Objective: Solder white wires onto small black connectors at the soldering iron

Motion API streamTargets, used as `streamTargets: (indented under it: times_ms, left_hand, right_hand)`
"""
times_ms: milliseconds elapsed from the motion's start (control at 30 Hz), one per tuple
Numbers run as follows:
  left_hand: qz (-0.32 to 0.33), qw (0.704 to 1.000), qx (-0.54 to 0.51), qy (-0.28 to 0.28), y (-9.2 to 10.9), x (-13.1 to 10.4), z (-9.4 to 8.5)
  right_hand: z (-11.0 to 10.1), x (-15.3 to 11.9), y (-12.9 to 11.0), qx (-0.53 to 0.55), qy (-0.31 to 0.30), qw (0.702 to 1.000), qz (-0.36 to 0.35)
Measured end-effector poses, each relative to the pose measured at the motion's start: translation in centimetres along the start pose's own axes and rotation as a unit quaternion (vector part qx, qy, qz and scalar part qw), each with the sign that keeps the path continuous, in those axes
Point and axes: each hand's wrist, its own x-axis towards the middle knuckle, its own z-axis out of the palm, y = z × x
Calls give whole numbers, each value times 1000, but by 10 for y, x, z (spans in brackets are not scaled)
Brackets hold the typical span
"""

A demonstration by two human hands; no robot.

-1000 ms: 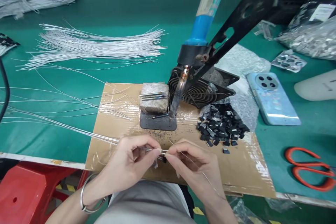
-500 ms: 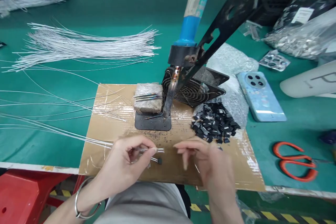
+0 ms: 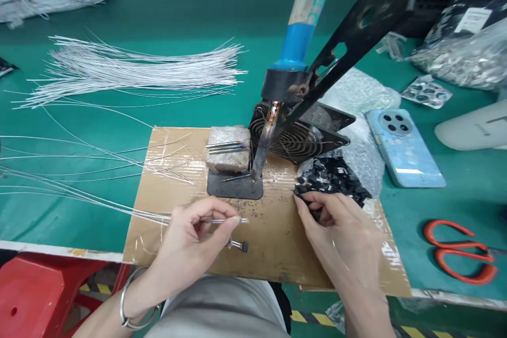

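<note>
My left hand [image 3: 202, 237] is closed in a pinch around a few thin white wires [image 3: 150, 215], whose tips stick out past the thumb to the right. Below it, a small black piece [image 3: 244, 246] sits on the end of another wire, partly hidden by the hand. My right hand [image 3: 340, 227] reaches the near edge of a pile of small black pieces [image 3: 336, 177], thumb and fingertips drawn together there. Whatever lies between those fingertips is too small to make out. A sheet of cardboard [image 3: 277, 259] lies under both hands.
Behind the hands stands a blue-handled soldering iron [image 3: 303, 26] on a black stand, beside a wrapped block [image 3: 227, 150] and a fan [image 3: 295, 140]. A wire bundle [image 3: 138, 66] lies back left. A phone [image 3: 407, 150] and orange-handled scissors [image 3: 459, 251] are at right.
My right hand has moved right, from near the wire tips to the pile of black pieces, and its fingers have drawn together. My left hand keeps its pinch on the wires.
</note>
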Motion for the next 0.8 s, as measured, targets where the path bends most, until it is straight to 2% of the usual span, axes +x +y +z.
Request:
streamTargets:
  times_ms: [133,300,500,600,800]
  left_hand:
    - [-10,1000,-3,14,0,1,1]
    - [12,999,4,34,-1,2,1]
    - [26,999,12,37,-7,3,1]
    - [21,999,12,31,-9,2,1]
    - [34,999,2,42,-7,4,4]
  right_hand:
    - [-4,-1,-2,17,3,1000,-24]
    - [-10,-5,-13,51,-9,997,-52]
    - [-17,-9,-16,133,8,991,21]
    - [-14,-7,-13,140,-19,990,11]
    - [0,-1,-12,86,-50,994,-49]
